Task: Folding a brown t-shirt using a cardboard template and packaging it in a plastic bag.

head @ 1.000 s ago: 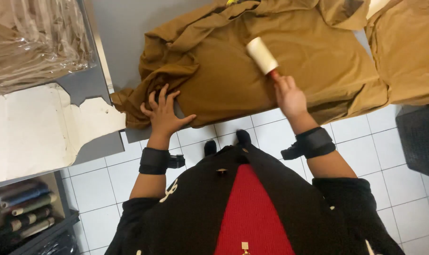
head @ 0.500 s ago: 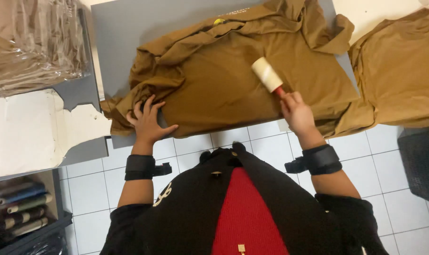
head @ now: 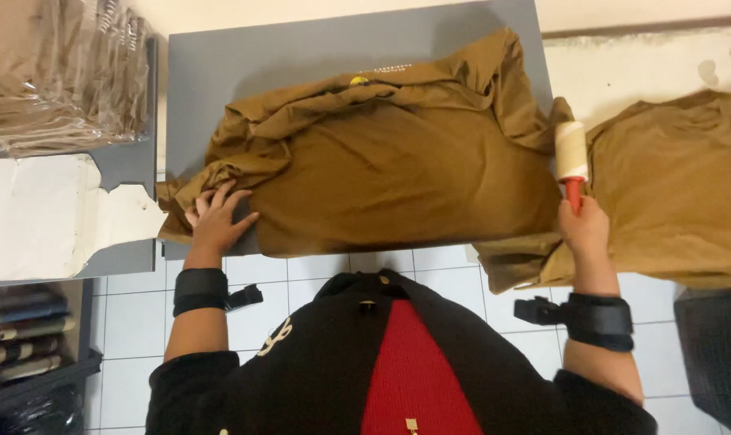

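Two hands work one brown shirt [head: 397, 173], which lies spread and rumpled over a grey board [head: 301, 60], its lower hem at the near edge and its collar bunched toward the far edge. The right hand [head: 584, 229] is closed around the red handle of a lint roller [head: 571, 157], held upright just off the board's right edge, over the shirt's hanging sleeve and beside a second brown shirt [head: 675, 189] on the neighbouring surface. The left hand [head: 216, 221] lies flat with fingers spread, holding nothing, pressing the shirt's crumpled near-left corner against the board. Bagged garments [head: 55, 72] sit past the left edge, with white paper [head: 35, 213] below them. Judging from this, the loose folds at the collar could catch under the roller and drag, and the sleeve overhanging the right edge could pull the shirt off if the left hand lifts.
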